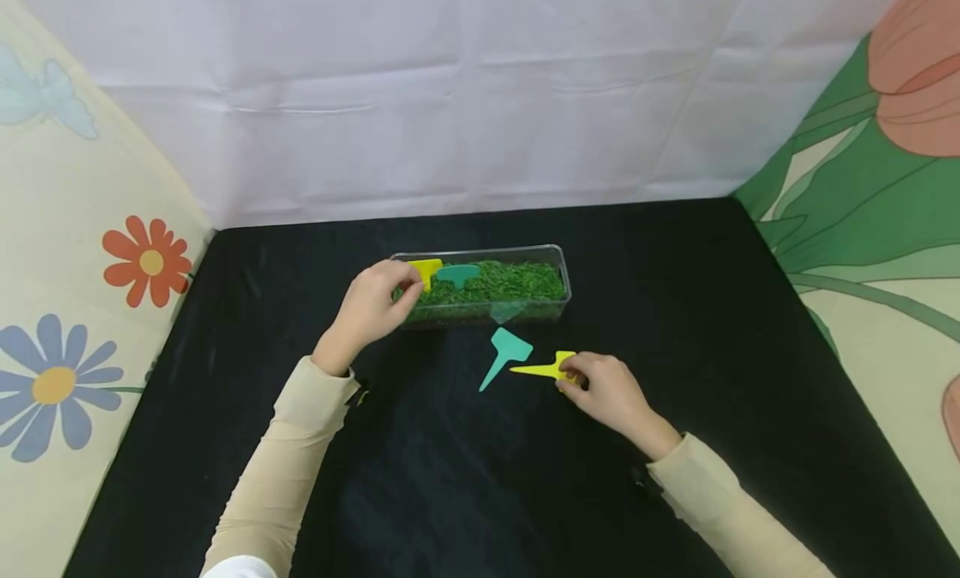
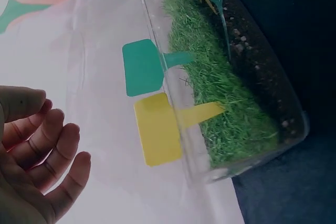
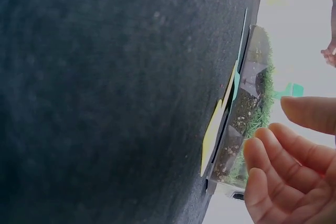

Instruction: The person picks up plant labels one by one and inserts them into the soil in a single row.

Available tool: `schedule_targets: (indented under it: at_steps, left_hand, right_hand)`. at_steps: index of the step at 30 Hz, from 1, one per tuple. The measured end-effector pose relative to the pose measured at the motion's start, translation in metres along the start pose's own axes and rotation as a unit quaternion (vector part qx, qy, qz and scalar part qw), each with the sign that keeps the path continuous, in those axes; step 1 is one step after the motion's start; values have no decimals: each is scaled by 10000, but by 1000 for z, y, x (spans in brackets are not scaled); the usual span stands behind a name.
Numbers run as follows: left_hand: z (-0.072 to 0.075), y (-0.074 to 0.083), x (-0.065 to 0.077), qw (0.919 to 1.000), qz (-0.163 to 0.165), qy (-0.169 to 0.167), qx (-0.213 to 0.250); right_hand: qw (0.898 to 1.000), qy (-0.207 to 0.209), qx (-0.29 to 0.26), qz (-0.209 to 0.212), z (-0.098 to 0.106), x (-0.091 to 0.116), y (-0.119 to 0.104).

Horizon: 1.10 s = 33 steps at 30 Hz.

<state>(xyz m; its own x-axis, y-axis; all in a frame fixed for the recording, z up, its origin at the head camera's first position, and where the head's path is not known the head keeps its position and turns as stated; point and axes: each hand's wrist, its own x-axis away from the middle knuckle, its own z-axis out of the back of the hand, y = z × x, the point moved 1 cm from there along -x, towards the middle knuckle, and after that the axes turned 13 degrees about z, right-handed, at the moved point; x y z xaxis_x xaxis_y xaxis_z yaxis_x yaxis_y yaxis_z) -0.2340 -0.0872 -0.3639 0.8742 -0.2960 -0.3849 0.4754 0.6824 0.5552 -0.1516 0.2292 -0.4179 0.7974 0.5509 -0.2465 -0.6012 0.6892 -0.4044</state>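
Observation:
A clear plastic planter (image 1: 567, 282) filled with green grass (image 1: 517, 279) stands near the back of the table. In the grass, a yellow T-shaped plant label (image 2: 157, 129) and a teal plant label (image 2: 143, 67) stand side by side. My left hand (image 1: 375, 303) hovers at the planter's left end; the left wrist view shows its loosely bent fingers apart from both labels. In front of the planter lie a teal label (image 1: 508, 346) and a yellow label (image 1: 540, 369). My right hand (image 1: 611, 390) is over the yellow label's wide end, holding nothing in the right wrist view.
Black cloth (image 1: 450, 478) covers the table. Behind it hangs a white cloth backdrop (image 1: 465, 103), with flower-printed panels (image 1: 45, 228) at both sides. Dark soil and small stones (image 2: 241, 38) show through the planter's wall.

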Motion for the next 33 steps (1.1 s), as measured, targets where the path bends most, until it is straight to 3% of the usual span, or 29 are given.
schedule_targets:
  at_steps: [13, 23, 33]
  left_hand:
    - [-6, -16, 38, 9938, 561, 659, 694]
    - [-14, -25, 58, 9848, 1163, 742, 1057]
    - [-18, -24, 63, 9828, 1260, 683, 1163]
  right_hand:
    - [9998, 119, 38, 122, 2, -1, 0]
    - [9998, 138, -7, 108, 6, -7, 1]
    - [10000, -26, 8, 43, 5, -18, 3]
